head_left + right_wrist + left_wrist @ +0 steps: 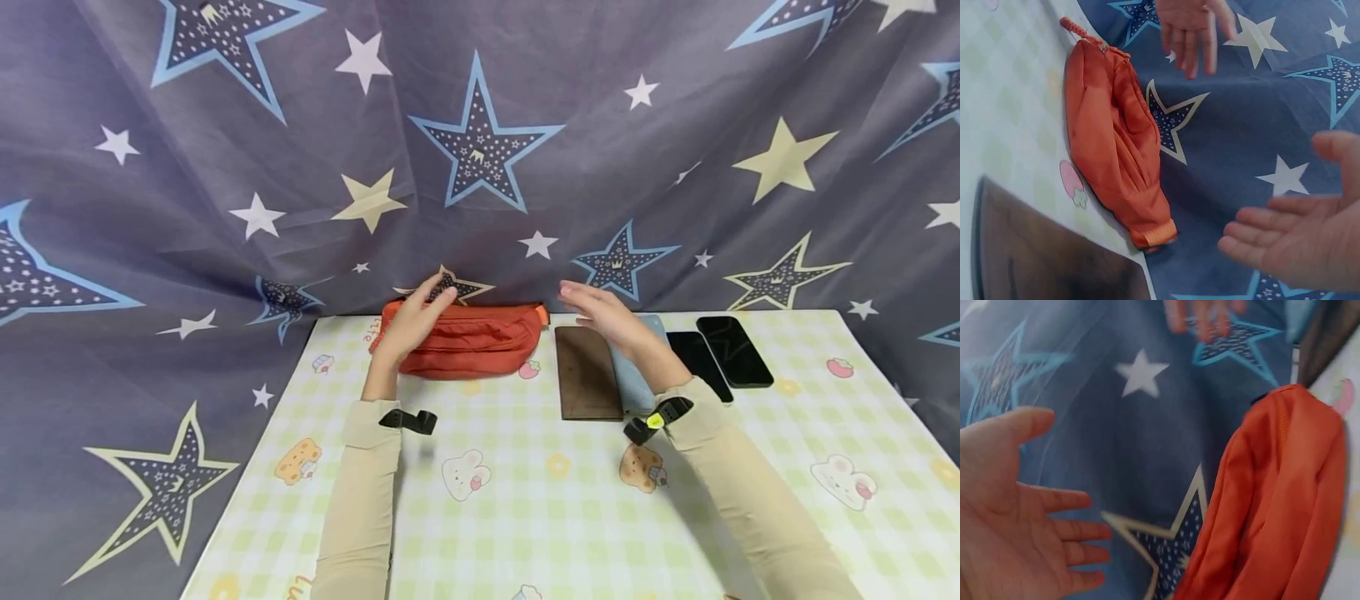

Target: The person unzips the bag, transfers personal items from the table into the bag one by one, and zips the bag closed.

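Note:
An orange-red waist bag (480, 340) with a zip lies at the back of the table, against the curtain. My left hand (411, 327) is raised over the bag's left end, overlapping it in the head view; in the left wrist view its fingers are spread and hold nothing. Palm inward, my right hand (611, 321) hovers to the right of the bag with straight fingers, above a brown flat case (588, 375) and a light-blue flat case (633, 383). In the right wrist view a gap shows between the bag (1116, 137) and the right hand (1304, 234).
Two black phones (735, 350) lie side by side at the right, one partly hidden by my right forearm. A grey curtain (525, 250) with stars hangs along the table's back edge. A checked cloth (517, 492) with cartoon prints covers the table.

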Demonstrator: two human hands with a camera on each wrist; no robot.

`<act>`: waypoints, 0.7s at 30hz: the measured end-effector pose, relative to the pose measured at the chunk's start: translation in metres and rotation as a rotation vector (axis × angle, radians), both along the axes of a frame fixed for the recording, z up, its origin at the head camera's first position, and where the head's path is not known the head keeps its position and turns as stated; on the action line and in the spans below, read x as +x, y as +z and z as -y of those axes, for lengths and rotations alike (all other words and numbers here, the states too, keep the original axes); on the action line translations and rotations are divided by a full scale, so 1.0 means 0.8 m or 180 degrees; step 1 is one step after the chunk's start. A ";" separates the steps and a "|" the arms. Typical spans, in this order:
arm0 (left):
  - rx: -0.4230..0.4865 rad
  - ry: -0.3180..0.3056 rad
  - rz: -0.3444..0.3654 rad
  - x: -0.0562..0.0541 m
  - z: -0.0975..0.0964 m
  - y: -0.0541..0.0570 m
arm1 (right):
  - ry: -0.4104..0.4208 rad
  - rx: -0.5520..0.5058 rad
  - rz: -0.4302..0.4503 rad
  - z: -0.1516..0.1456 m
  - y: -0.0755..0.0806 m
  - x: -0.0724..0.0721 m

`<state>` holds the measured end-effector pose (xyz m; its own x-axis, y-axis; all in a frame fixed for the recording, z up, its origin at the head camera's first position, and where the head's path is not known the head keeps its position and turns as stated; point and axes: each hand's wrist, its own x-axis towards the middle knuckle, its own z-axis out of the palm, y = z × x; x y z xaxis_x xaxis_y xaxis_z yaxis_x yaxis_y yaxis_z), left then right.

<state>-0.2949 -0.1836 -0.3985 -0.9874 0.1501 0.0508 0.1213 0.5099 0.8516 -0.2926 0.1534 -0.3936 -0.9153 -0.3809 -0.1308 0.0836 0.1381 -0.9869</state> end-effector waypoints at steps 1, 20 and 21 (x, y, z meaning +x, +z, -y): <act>0.0130 0.0044 0.0109 -0.002 0.008 -0.001 | -0.0058 -0.0063 0.0132 0.003 -0.002 -0.003; 0.1222 0.1679 0.1227 -0.018 0.115 -0.058 | -0.0192 -0.0875 0.1697 0.046 -0.071 -0.047; 0.1228 0.1701 0.1229 -0.019 0.118 -0.061 | -0.0216 -0.0867 0.1694 0.047 -0.072 -0.046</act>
